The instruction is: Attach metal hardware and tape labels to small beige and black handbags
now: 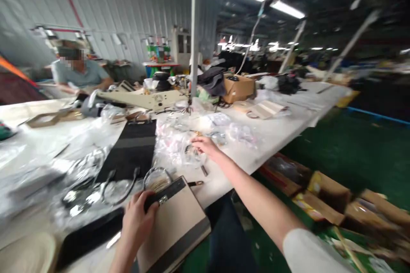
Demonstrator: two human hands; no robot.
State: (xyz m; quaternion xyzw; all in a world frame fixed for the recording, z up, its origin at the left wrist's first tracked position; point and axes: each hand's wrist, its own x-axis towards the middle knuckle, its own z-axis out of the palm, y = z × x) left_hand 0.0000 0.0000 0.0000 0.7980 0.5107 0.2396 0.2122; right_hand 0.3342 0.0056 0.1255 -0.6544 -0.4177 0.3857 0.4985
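My left hand (139, 217) is closed on the upper edge of a beige bag panel with dark trim (179, 222). The piece lies tilted at the table's front edge, with a small metal fitting near my fingertips. A curved handle (156, 175) shows just behind it. Further forward, my right hand (205, 145) reaches into crumpled clear plastic bags (173, 149). Its fingers are pinched together; what they hold, if anything, is too blurred to name. A black bag piece with handles (133, 147) lies flat left of the plastic.
A worker (77, 72) sits across the table at far left. A metal post (194, 34) rises beyond my right hand, near an open cardboard box (238, 87). More cardboard boxes (329, 196) stand on the green floor at right. Loose plastic wrapping (28, 183) covers the left side.
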